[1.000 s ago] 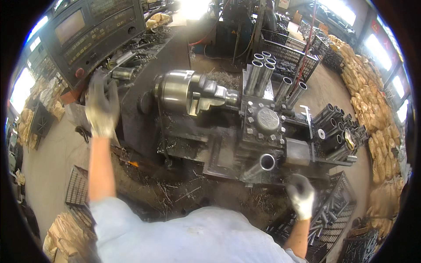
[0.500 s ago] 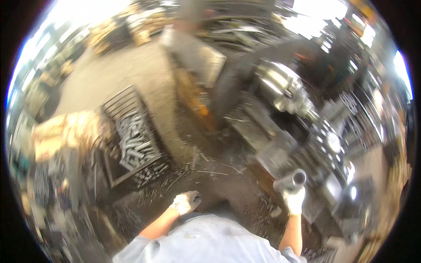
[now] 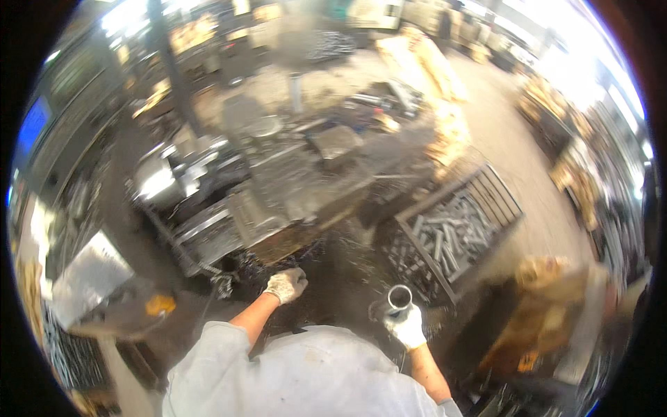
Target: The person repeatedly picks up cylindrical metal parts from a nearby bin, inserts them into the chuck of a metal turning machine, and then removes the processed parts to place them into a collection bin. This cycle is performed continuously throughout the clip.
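Observation:
My right hand, in a white work glove, is closed round a short metal tube. The tube's round open end faces up, and the fingers behind it are partly hidden. Lower left of the middle, my left hand wears a similar glove with grey at its fingertips. Its fingers are curled in, and nothing shows in them. That hand is just in front of the near edge of a dark metal machine, apart from it as far as I can see. Ahead of my right hand stands a metal crate with barred sides, holding many grey metal pieces.
A shiny metal cylinder sits at the machine's left part. On its far side rises an upright tube. A pale panel is at the left. Brown wrapping lies beyond the crate. Dark floor with scattered shavings surrounds me.
My view has swung left: the crate has passed from the left to the right, and a machine now lies ahead. The tube is still in my right hand, and both hands are nearer each other.

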